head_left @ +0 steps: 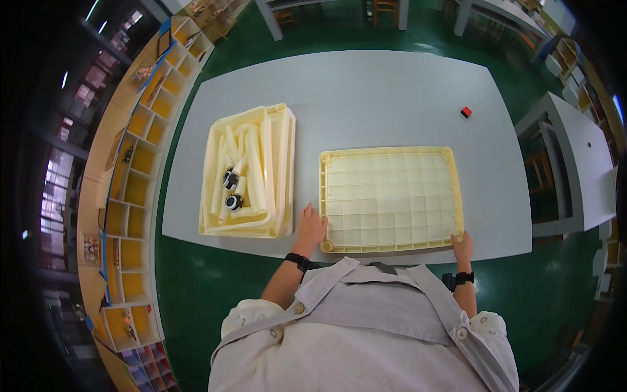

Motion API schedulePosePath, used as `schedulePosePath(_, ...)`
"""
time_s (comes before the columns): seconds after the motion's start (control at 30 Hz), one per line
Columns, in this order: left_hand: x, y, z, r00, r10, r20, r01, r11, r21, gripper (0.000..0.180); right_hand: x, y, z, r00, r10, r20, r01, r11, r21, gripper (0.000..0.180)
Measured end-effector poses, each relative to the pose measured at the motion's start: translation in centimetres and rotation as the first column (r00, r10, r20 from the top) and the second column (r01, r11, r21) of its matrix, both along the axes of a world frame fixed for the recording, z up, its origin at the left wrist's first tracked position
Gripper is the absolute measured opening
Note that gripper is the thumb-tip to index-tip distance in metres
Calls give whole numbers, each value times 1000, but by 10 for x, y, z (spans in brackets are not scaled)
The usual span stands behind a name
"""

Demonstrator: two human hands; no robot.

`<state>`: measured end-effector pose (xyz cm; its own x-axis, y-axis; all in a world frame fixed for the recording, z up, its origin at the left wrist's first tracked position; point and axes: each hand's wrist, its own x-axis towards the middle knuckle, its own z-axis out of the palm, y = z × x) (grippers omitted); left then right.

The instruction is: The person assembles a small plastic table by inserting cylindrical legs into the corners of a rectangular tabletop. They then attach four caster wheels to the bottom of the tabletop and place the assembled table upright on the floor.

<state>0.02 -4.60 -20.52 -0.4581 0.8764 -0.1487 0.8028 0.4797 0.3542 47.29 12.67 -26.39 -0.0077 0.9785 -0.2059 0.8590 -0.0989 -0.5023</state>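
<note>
A pale yellow plastic shelf panel (390, 199) lies flat on the table in front of me, its grid of ribs and round corner sockets facing up. My left hand (311, 230) rests beside the panel's near left corner, fingers loosely apart, with its edge against the side. At the near right corner, my right hand (463, 245) grips the rim. To the left stands a stack of similar yellow panels (282, 189). Yellow plastic tubes (256, 168) and black-and-white caster wheels (233, 202) lie in the top one.
The grey table (366, 98) carries a small red-and-black block (466, 112) at the far right. A long shelf unit (134, 215) with yellow-backed compartments runs along the left. Another grey table (578, 163) stands to the right, on the green floor (196, 287).
</note>
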Motion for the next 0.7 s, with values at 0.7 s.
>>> schedulePosePath(0.7,25,65,296,911,-234,-338,412,521,748,49,-127,65,162,535,93,-840,-114,993,38,63)
